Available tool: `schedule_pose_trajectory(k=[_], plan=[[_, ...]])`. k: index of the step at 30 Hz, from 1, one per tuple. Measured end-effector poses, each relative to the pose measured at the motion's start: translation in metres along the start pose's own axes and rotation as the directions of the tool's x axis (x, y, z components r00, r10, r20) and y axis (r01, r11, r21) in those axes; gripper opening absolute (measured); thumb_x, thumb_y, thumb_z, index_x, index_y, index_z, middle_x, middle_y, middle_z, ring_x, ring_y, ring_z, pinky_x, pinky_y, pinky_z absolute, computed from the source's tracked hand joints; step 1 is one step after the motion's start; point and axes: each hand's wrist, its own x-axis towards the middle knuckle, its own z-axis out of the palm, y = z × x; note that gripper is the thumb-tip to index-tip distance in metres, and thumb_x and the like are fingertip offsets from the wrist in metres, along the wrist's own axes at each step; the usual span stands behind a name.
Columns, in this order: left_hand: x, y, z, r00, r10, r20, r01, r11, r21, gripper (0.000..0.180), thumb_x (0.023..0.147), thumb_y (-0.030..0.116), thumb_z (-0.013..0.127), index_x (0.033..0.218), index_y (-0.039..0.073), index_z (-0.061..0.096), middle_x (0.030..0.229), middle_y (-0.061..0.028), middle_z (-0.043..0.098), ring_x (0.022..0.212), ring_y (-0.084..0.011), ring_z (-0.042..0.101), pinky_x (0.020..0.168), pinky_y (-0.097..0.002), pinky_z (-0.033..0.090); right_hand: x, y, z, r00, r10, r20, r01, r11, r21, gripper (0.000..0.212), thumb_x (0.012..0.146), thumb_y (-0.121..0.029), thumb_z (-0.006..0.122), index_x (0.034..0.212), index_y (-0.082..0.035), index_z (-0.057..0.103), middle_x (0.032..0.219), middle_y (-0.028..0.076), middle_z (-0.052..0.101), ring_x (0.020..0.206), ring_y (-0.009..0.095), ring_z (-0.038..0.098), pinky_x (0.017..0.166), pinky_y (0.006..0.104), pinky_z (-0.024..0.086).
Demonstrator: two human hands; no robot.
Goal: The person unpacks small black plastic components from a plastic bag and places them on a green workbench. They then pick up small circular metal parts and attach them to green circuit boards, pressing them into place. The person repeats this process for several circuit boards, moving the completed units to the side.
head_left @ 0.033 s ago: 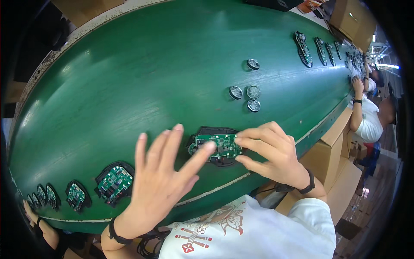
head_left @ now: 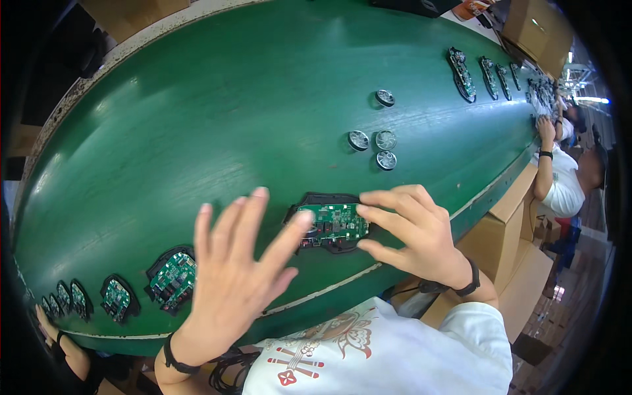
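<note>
A green, oblong circuit board [head_left: 339, 216] carrying small dark components is lying in a black plastic shell [head_left: 328, 198] with angled sides, near the middle of the near edge of the long, green, glossy worktop [head_left: 217, 125]. The left hand [head_left: 230, 276] is hovering palm down with its fingers spread apart, the index fingertip showing over the left end of the board; whether it is touching cannot be told. The right hand [head_left: 418, 224] is reaching around the board's right end, its thumb and fingers standing apart, the thumb by the lower right corner and two fingertips by the upper right corner; whether they are clamping the board cannot be told.

Just left of the left hand, a second green board in a black shell [head_left: 172, 278] is lying partly hidden behind it, and more boards in black shells [head_left: 117, 297] are lining the near edge toward the left end. Beyond the right hand, four small, round, silvery spoked discs [head_left: 386, 139] are resting on the worktop, one of them sitting apart from the other three. Further pieces with green boards [head_left: 463, 74] are lying toward the right end, where a co-worker's hand [head_left: 546, 130] is resting.
</note>
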Motion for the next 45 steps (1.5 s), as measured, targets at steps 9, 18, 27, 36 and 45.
schedule_pose_trajectory(k=[9, 18, 27, 36, 45], plan=[[-0.051, -0.019, -0.044, 0.898, -0.432, 0.088, 0.406, 0.888, 0.215, 0.110, 0.046, 0.006, 0.093, 0.147, 0.012, 0.048, 0.122, -0.0145, 0.049, 0.109, -0.0354, 0.049, 0.097, -0.0463, 0.041, -0.016, -0.004, 0.020, 0.999, -0.052, 0.006, 0.052, 0.998, -0.038, 0.056, 0.067, -0.020, 0.082, 0.119, -0.009, 0.065, 0.131, 0.013, 0.058, 0.114, 0.033, 0.058, 0.093, 0.0447, 0.051], [-0.062, -0.022, -0.038, 0.906, -0.421, 0.037, 0.414, 0.902, 0.122, 0.100, 0.051, 0.006, 0.092, 0.143, 0.010, 0.053, 0.118, -0.0123, 0.051, 0.105, -0.0320, 0.051, 0.090, -0.0436, 0.044, -0.061, 0.003, -0.013, 0.982, 0.187, -0.007, -0.182, 0.951, -0.249, 0.049, 0.066, -0.017, 0.083, 0.111, -0.009, 0.065, 0.117, 0.010, 0.060, 0.100, 0.030, 0.059, 0.088, 0.0424, 0.049], [-0.050, -0.015, -0.039, 0.924, -0.381, 0.021, 0.377, 0.921, 0.101, 0.100, 0.051, 0.002, 0.091, 0.143, 0.008, 0.051, 0.127, -0.0141, 0.052, 0.113, -0.0348, 0.051, 0.095, -0.0443, 0.044, -0.061, 0.003, -0.020, 0.961, 0.276, 0.023, -0.260, 0.929, -0.264, 0.069, 0.071, -0.029, 0.085, 0.132, -0.012, 0.059, 0.140, 0.018, 0.053, 0.123, 0.036, 0.053, 0.103, 0.0479, 0.045], [-0.063, -0.022, -0.042, 0.917, -0.389, 0.094, 0.381, 0.920, 0.088, 0.099, 0.051, 0.001, 0.090, 0.142, 0.007, 0.053, 0.127, -0.0148, 0.052, 0.114, -0.0349, 0.051, 0.098, -0.0449, 0.043, -0.061, 0.049, -0.027, 0.952, 0.301, -0.053, -0.304, 0.918, -0.255, 0.058, 0.072, -0.019, 0.079, 0.127, -0.012, 0.062, 0.141, 0.013, 0.055, 0.120, 0.037, 0.055, 0.101, 0.0480, 0.047], [-0.048, -0.023, -0.049, 0.954, -0.265, 0.140, 0.259, 0.964, 0.061, 0.090, 0.054, 0.000, 0.089, 0.137, 0.008, 0.057, 0.128, -0.0156, 0.052, 0.114, -0.0360, 0.051, 0.095, -0.0447, 0.046, -0.049, 0.125, -0.055, 0.868, 0.459, -0.191, -0.496, 0.825, -0.270, 0.058, 0.082, -0.021, 0.076, 0.135, -0.010, 0.057, 0.142, 0.018, 0.055, 0.120, 0.040, 0.055, 0.103, 0.0475, 0.047]])
